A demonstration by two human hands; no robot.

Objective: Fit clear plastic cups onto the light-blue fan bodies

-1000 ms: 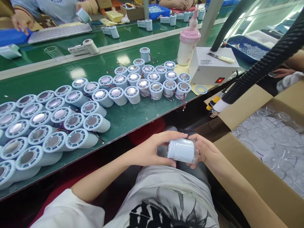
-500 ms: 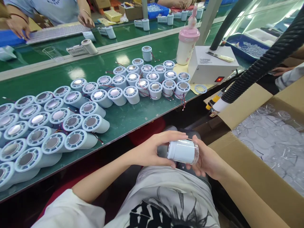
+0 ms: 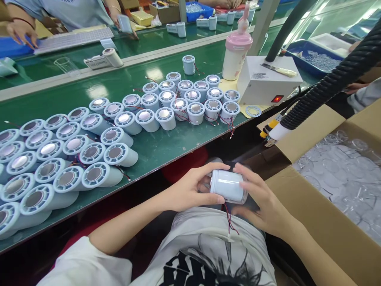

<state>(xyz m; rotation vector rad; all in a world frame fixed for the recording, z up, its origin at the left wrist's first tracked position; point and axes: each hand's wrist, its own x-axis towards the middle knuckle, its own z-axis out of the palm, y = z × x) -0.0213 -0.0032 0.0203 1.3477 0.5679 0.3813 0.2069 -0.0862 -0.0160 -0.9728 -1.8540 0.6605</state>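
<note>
Above my lap, my left hand [image 3: 199,186] is closed around the left end of a light-blue cylinder [image 3: 228,184], which lies on its side with a clear plastic cup over it. Thin red and dark wires [image 3: 229,222] with a small white plug hang below it. My right hand [image 3: 258,194] is at the cylinder's right end, fingers spread, with fingertips at the clear cup and the thumb apart below. Many similar blue cylinders [image 3: 119,153] with round silver discs in their tops stand on the green bench [image 3: 160,151] in front of me.
A white box with a lit red switch [image 3: 270,81] and a pink-lidded cup [image 3: 236,55] stand at the right. A black ribbed hose [image 3: 324,75] crosses there. Beside me, a cardboard box [image 3: 315,206] holds clear plastic cups [image 3: 342,159]. Across the bench works another person [image 3: 74,16].
The cylinder has turned, so its wires now hang into view. My right hand's fingers have loosened and spread from the clear cup. The person opposite has lifted a blue piece.
</note>
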